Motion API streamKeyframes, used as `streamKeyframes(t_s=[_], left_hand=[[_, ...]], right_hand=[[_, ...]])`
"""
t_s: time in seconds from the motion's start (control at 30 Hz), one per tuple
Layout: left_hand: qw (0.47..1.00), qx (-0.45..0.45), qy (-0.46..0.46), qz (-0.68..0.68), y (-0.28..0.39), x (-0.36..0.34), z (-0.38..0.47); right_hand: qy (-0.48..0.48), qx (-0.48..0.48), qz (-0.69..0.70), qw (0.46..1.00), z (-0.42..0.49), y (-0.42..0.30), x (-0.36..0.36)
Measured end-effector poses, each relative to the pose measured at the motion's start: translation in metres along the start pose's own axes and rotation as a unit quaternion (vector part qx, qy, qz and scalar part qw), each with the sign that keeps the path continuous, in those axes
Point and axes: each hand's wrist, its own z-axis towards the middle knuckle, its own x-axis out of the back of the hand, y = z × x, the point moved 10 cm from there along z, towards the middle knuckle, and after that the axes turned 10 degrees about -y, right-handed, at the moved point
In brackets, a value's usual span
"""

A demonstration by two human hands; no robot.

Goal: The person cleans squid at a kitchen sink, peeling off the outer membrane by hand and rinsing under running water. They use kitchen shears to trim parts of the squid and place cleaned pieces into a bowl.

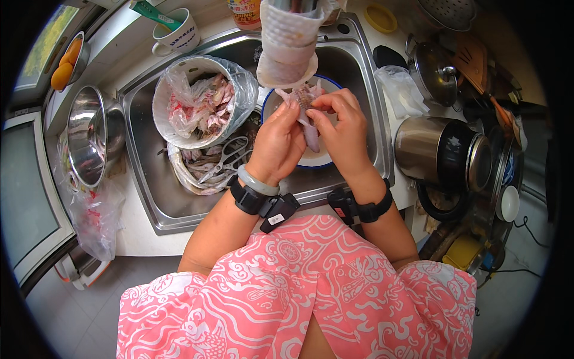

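A small, slippery grey-pink fish [310, 134] hangs between my two hands, with a ragged paler part at its upper end. My left hand [279, 141] grips it from the left side. On the other side, the thumb and fingers of my right hand [345, 123] pinch its body. Directly beneath is a white basin [314, 162] with a blue rim, partly covered by my hands. Left of my left hand, a pair of scissors [231, 155] rests on several long fish [184, 172]. A white tub [161, 114] above them contains fish scraps and a crumpled plastic bag.
A wrapped faucet [289, 49] hangs over the double steel sink [152, 197], close above the fish. Steel bowls [87, 134] stand at left. On the right are a kettle [421, 148] and a lidded pot [432, 74]. A mug [177, 33] stands behind the sink.
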Motion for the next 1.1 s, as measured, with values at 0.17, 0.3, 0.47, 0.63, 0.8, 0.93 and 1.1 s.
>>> streamKeyframes(t_s=[0.17,0.3,0.47,0.63,0.8,0.93,1.1], left_hand=[[1.000,-0.011,0.004,0.011,0.001,0.000,0.001],[1.000,-0.008,0.009,0.020,-0.001,0.000,-0.001],[0.999,-0.005,0.016,0.036,-0.004,0.002,-0.003],[0.999,-0.015,0.008,0.046,-0.003,0.003,-0.001],[0.998,-0.010,0.020,0.054,-0.005,0.004,-0.003],[0.997,0.002,0.038,0.074,-0.008,0.008,-0.004],[0.996,0.018,0.023,0.090,-0.010,0.006,-0.006]], right_hand=[[-0.029,-0.105,0.172,0.979,-0.002,0.028,-0.013],[-0.020,-0.141,0.203,0.969,-0.002,0.034,-0.014],[0.009,-0.167,0.172,0.971,-0.002,0.037,-0.012],[0.001,-0.159,0.150,0.976,-0.002,0.039,-0.014],[-0.012,-0.190,0.187,0.964,-0.004,0.047,-0.018],[-0.003,-0.223,0.254,0.941,-0.008,0.051,-0.023],[-0.010,-0.263,0.331,0.906,-0.013,0.060,-0.030]])
